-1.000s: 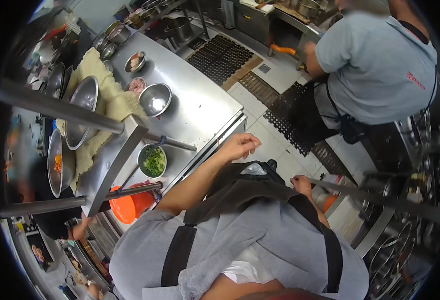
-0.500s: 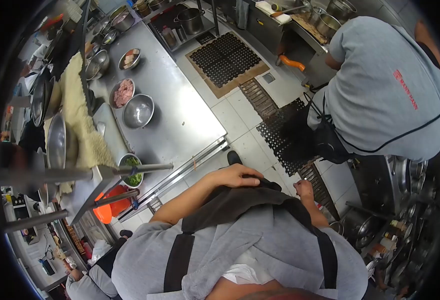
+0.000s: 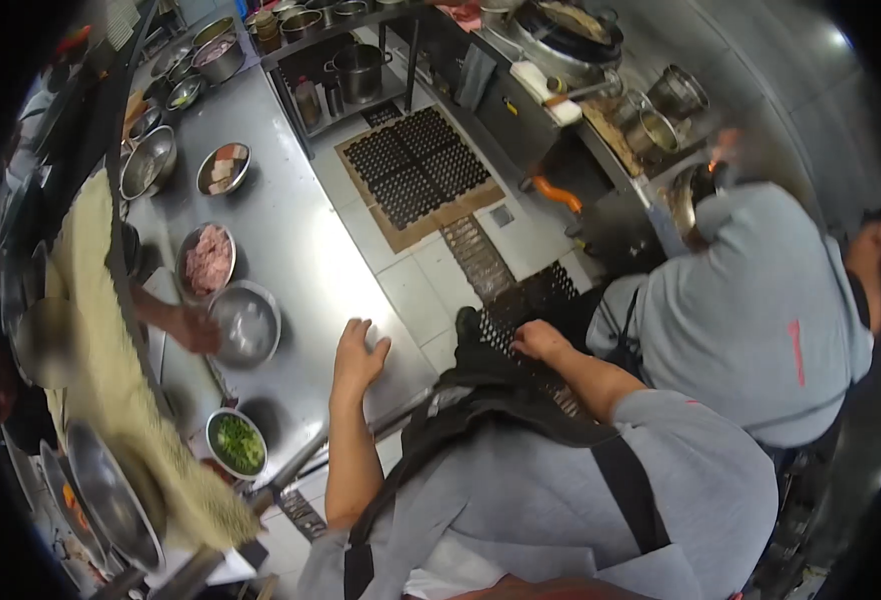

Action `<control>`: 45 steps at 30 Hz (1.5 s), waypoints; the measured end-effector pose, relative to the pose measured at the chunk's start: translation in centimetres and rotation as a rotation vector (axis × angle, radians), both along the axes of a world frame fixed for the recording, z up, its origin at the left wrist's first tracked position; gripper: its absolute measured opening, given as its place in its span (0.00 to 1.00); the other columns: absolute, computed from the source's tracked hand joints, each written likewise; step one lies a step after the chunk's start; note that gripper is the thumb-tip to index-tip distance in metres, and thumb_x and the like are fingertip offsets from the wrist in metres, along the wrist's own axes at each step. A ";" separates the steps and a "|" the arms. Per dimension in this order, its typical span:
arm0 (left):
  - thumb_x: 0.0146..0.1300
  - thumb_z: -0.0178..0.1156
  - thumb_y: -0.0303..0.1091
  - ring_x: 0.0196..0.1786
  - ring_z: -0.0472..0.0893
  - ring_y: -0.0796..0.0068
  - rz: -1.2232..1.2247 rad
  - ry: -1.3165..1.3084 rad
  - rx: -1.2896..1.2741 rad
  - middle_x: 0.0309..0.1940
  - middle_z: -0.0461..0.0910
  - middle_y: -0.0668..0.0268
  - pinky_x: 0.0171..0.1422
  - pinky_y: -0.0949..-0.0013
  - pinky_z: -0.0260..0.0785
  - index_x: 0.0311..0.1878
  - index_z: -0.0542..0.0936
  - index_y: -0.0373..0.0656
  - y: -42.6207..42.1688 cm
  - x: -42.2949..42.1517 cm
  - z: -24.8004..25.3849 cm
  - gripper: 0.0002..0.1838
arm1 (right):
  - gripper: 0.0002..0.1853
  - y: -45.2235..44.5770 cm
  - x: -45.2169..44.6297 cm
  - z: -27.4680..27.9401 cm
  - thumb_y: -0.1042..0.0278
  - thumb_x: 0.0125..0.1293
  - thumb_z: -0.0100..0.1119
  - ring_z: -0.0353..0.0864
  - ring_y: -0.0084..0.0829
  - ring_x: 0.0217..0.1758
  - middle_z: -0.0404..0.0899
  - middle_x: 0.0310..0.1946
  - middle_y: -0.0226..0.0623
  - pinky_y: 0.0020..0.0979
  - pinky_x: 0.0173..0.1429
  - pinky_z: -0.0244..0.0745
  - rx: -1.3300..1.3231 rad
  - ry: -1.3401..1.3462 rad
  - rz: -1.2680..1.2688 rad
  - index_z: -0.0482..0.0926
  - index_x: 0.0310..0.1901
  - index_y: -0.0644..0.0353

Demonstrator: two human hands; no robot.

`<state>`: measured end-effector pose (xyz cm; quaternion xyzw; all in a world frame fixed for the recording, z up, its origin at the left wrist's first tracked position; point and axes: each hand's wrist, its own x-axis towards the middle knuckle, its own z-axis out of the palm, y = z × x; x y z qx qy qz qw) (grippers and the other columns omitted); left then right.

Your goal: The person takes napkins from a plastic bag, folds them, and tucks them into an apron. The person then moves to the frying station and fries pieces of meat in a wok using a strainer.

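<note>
My left hand (image 3: pixel 361 355) is held over the near edge of the steel table (image 3: pixel 331 270), thumb and fingers apart, holding nothing. In front of my apron (image 3: pixel 491 405) is my right hand (image 3: pixel 541 342), its fingers curled in, with nothing seen in them. An empty steel bowl (image 3: pixel 245 325) is nearest to my left hand. Beside it are a bowl of raw minced meat (image 3: pixel 209 262) and, closer to me, a bowl of chopped greens (image 3: pixel 237 445). Another person's hand (image 3: pixel 193 328) reaches in from the left and is close to the empty bowl.
A co-worker in a grey shirt (image 3: pixel 731 320) stands at the stove on the right, where a flame (image 3: pixel 726 142) shows. Black rubber mats (image 3: pixel 421 165) lie on the tiled floor. Farther along the table stands a bowl of pale blocks (image 3: pixel 226 170). A yellowish cloth (image 3: pixel 111 360) hangs at left.
My left hand has come away from my apron and out over the table edge, its fingers spreading. My view has turned and moved forward. Another person's hand has appeared beside the empty bowl.
</note>
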<state>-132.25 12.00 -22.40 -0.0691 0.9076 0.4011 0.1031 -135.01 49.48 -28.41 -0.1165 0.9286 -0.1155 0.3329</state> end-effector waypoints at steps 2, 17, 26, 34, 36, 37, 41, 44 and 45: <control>0.56 0.62 0.41 0.66 0.65 0.46 0.131 -0.014 0.014 0.65 0.62 0.44 0.69 0.57 0.59 0.58 0.72 0.32 0.2 -0.6 -0.2 0.30 | 0.13 -1.2 -3.8 -1.7 0.58 0.58 0.60 0.80 0.47 0.46 0.82 0.35 0.46 0.41 0.53 0.75 0.037 -0.030 0.135 0.84 0.38 0.58; 0.56 0.63 0.42 0.61 0.73 0.49 0.260 -0.351 -0.009 0.58 0.73 0.46 0.66 0.59 0.65 0.61 0.72 0.38 6.1 -18.3 1.6 0.30 | 0.16 -1.8 -32.8 -7.0 0.55 0.58 0.60 0.80 0.46 0.46 0.82 0.36 0.47 0.43 0.52 0.74 -0.206 -0.085 0.319 0.84 0.37 0.60; 0.56 0.64 0.42 0.60 0.76 0.55 0.033 -0.478 -0.054 0.54 0.77 0.47 0.63 0.62 0.67 0.60 0.73 0.40 5.0 -32.8 -5.3 0.29 | 0.13 8.5 -46.9 -5.1 0.57 0.57 0.57 0.81 0.48 0.40 0.82 0.33 0.45 0.43 0.48 0.76 -0.049 0.228 -0.068 0.85 0.35 0.56; 0.55 0.64 0.41 0.58 0.77 0.57 0.006 -0.586 -0.026 0.54 0.78 0.51 0.62 0.63 0.68 0.61 0.73 0.40 -0.3 -44.7 -10.7 0.30 | 0.12 5.7 -61.8 5.8 0.62 0.59 0.59 0.81 0.46 0.37 0.81 0.32 0.47 0.38 0.45 0.75 -0.516 0.884 -0.676 0.82 0.38 0.62; 0.56 0.64 0.42 0.58 0.77 0.57 -0.093 -0.630 0.012 0.53 0.78 0.51 0.62 0.63 0.68 0.62 0.73 0.41 -2.0 -50.5 -12.7 0.30 | 0.17 6.4 -67.2 7.3 0.61 0.60 0.59 0.82 0.45 0.42 0.80 0.44 0.46 0.37 0.47 0.75 -0.441 0.901 -0.787 0.80 0.48 0.60; 0.56 0.63 0.45 0.58 0.77 0.56 -0.202 -0.620 -0.070 0.52 0.78 0.50 0.62 0.63 0.68 0.62 0.73 0.42 -2.7 -53.8 -13.3 0.31 | 0.20 6.8 -69.7 7.5 0.62 0.59 0.61 0.79 0.46 0.47 0.78 0.47 0.49 0.38 0.50 0.74 -0.322 0.961 -0.796 0.77 0.52 0.61; 0.56 0.63 0.47 0.56 0.77 0.53 -0.385 -0.528 -0.302 0.52 0.78 0.50 0.61 0.61 0.68 0.61 0.74 0.43 -3.8 -68.7 -13.5 0.31 | 0.33 8.4 -78.6 6.5 0.62 0.55 0.63 0.72 0.52 0.58 0.70 0.55 0.57 0.40 0.61 0.69 0.160 0.954 -0.904 0.67 0.63 0.63; 0.56 0.62 0.46 0.55 0.78 0.53 -0.380 -0.318 -0.250 0.51 0.79 0.51 0.60 0.59 0.69 0.59 0.75 0.44 -4.8 -80.8 -11.9 0.28 | 0.37 10.2 -81.5 4.9 0.64 0.53 0.63 0.72 0.56 0.58 0.68 0.57 0.60 0.40 0.64 0.67 0.055 0.693 -0.965 0.63 0.65 0.65; 0.56 0.62 0.45 0.54 0.79 0.53 -0.364 -0.276 -0.290 0.51 0.79 0.51 0.59 0.58 0.70 0.59 0.75 0.44 -4.6 -84.4 -10.5 0.28 | 0.35 10.8 -81.9 4.3 0.69 0.55 0.59 0.71 0.54 0.59 0.69 0.57 0.60 0.42 0.62 0.68 0.046 0.625 -1.009 0.62 0.66 0.66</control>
